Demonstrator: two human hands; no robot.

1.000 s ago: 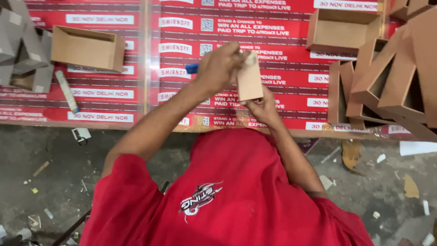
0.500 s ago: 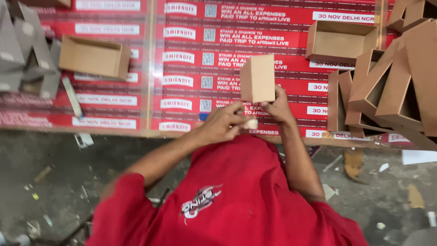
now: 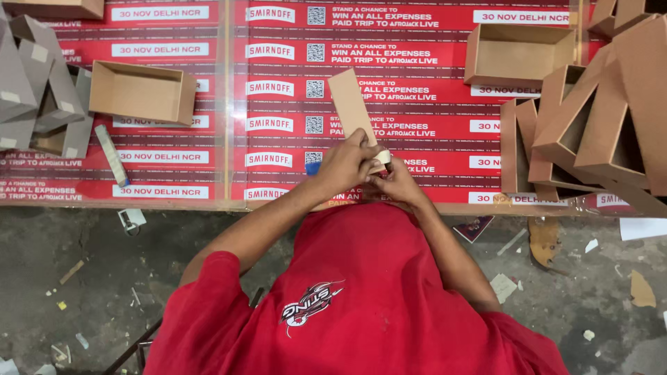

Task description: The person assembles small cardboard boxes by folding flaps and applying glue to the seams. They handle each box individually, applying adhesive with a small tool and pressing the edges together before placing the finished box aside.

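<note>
Your left hand and right hand meet at the table's near edge, both closed around the lower end of a tan cardboard piece that tilts away from you over the red printed sheet. An open box sits well to the left, stacked boxes to the right.

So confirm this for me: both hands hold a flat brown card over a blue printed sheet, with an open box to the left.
Wrong on one point: the printed sheet is red, not blue, as the head view shows. The rest stands: left hand and right hand hold the flat brown card over it, and an open box lies to the left.
</note>
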